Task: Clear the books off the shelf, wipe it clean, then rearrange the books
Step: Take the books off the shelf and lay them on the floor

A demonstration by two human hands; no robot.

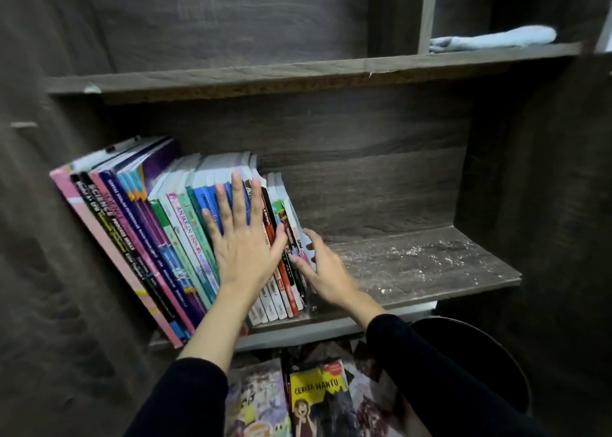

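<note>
Presently held, centre-left of frame: one row of books point(172, 238), spines out, all leaning left on the middle shelf point(430, 264). Left hand point(245, 238): laid flat on the mid-row spines, fingers point(236, 198) straight and spread apart, gripping nothing. Right hand point(326, 272): at the right end of the row, thumb on the spine side and fingers curled over the outer cover of the end book point(299, 234), pinching it. Shelf board to the right of the row: bare, flecked with pale specks, probably dust, so wiping looks not yet done. Cloth point(493, 39): folded, upper right, on the shelf above. Further loose books point(318, 393): bottom centre, lying flat below the shelf. Handling note, as judgement: keep the flat palm bracing the leaning spines while the right hand draws out a small batch; a larger pull risks the slanted row sliding down rightward.
</note>
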